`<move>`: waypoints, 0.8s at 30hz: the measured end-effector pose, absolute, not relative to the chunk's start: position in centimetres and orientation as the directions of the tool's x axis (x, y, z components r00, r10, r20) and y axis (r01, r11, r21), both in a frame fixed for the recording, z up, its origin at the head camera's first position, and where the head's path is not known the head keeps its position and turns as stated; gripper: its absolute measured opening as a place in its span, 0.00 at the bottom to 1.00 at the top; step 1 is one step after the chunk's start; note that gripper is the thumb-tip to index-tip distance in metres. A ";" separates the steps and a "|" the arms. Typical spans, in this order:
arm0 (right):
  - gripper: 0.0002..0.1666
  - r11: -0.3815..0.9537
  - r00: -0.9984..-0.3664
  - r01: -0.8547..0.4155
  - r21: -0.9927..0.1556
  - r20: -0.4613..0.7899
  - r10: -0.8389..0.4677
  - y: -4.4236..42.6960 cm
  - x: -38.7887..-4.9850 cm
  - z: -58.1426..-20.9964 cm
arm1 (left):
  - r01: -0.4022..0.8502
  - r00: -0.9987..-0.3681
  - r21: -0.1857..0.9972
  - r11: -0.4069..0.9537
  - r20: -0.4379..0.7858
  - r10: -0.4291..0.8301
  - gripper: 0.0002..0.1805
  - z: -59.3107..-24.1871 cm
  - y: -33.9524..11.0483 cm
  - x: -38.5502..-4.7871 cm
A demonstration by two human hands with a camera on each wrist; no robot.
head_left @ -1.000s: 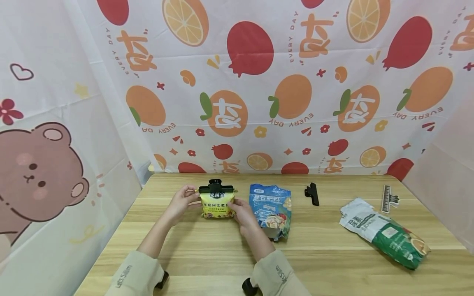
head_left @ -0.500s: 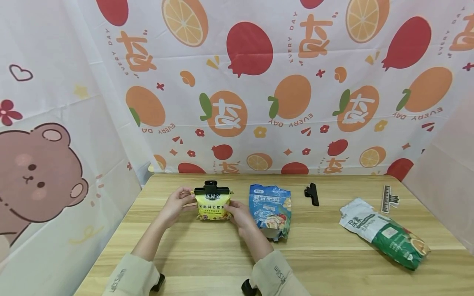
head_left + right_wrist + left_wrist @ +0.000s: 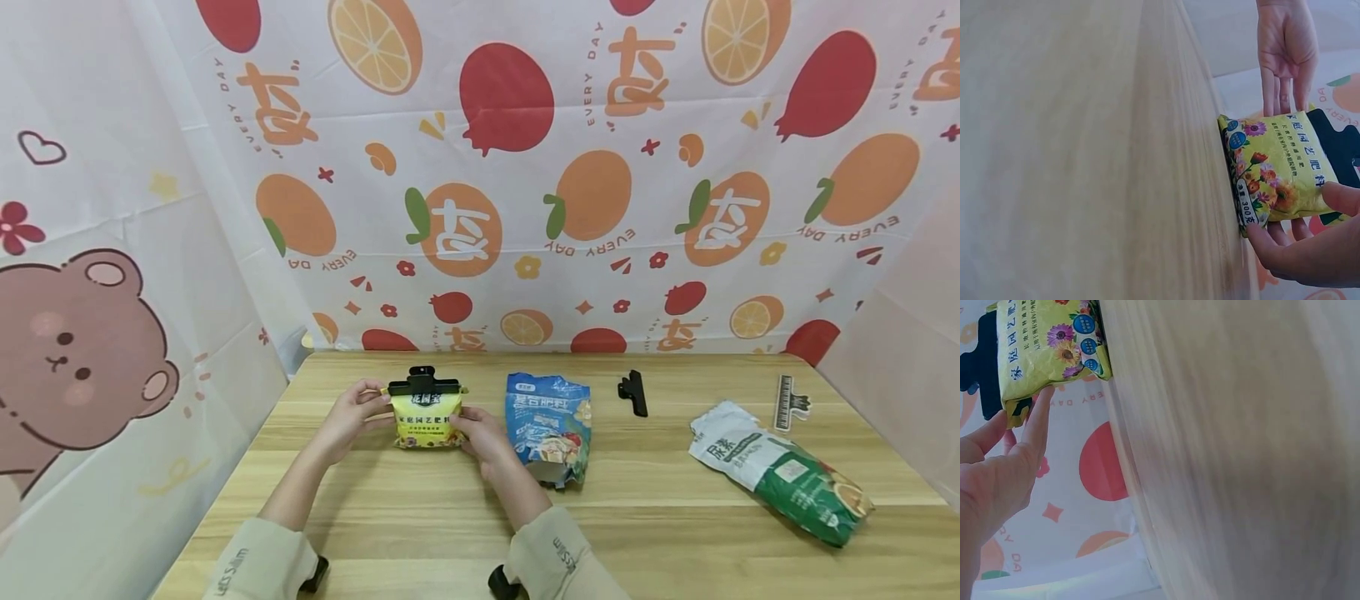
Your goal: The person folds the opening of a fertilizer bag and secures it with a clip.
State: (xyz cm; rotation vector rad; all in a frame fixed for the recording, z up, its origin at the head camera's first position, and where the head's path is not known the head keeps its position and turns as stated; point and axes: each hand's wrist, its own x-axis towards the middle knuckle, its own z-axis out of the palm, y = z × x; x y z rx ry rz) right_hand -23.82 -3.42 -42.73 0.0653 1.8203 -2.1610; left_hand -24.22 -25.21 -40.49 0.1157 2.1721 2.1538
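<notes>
Table, two bags, two clips, perhaps yellow pouch

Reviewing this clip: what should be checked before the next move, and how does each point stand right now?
1. Black clip on the top of the yellow bag: ok, it spans most of the top.
2. Right hand holding the bag: ok, thumb on the front.
3. Left hand gripping firmly: cannot tell, though it touches the opposite side.
4. Yellow bag's base bearing on the table: cannot tell.
5. Blue bag clipped: not ok, no clip visible on it.
6. Green-and-white bag clipped: not ok, likewise none visible.
</notes>
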 end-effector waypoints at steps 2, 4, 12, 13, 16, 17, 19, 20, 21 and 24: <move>0.28 -0.138 -0.948 0.266 -0.954 -0.234 -0.216 -3.5 -23.9 -42.8 | -0.001 -0.994 1.000 0.006 -0.002 0.112 0.08 -40.5 -25.4 -24.2; 0.28 -0.134 -0.946 0.269 -0.954 -0.235 -0.223 -3.5 -23.9 -42.8 | 0.000 -0.993 1.000 0.006 -0.001 0.115 0.08 -40.5 -25.5 -24.2; 0.24 -0.107 -0.942 0.266 -0.958 -0.234 -0.242 -3.8 -24.0 -42.8 | -0.005 -0.994 1.000 0.016 -0.006 0.105 0.09 -40.5 -26.1 -24.2; 0.24 -0.103 -0.940 0.268 -0.958 -0.237 -0.247 -3.8 -24.0 -42.8 | -0.006 -0.995 1.000 0.020 -0.008 0.103 0.09 -40.5 -26.2 -24.2; 0.23 -0.093 -0.931 0.283 -0.955 -0.251 -0.266 -4.0 -24.0 -42.8 | -0.010 -0.995 0.999 0.036 -0.013 0.096 0.10 -40.4 -26.4 -24.2; 0.23 -0.086 -0.928 0.285 -0.955 -0.252 -0.273 -4.0 -24.0 -42.8 | -0.014 -0.995 0.999 0.041 -0.018 0.094 0.11 -40.3 -26.5 -24.2; 0.24 -0.071 -0.925 0.285 -0.956 -0.255 -0.283 -4.2 -24.1 -42.8 | -0.026 -0.996 0.999 0.048 -0.030 0.086 0.12 -40.3 -26.6 -24.3; 0.24 -0.056 -0.925 0.279 -0.959 -0.252 -0.284 -4.4 -24.1 -42.8 | -0.032 -0.996 0.998 0.057 -0.037 0.082 0.13 -40.3 -26.7 -24.3; 0.24 -0.035 -0.926 0.268 -0.963 -0.247 -0.286 -4.5 -24.1 -42.8 | -0.036 -0.996 0.997 0.067 -0.042 0.083 0.14 -40.2 -26.7 -24.4; 0.25 0.035 -0.930 0.235 -0.971 -0.235 -0.281 -5.1 -24.1 -42.8 | -0.048 -0.996 0.993 0.112 -0.057 0.074 0.18 -40.3 -26.8 -24.5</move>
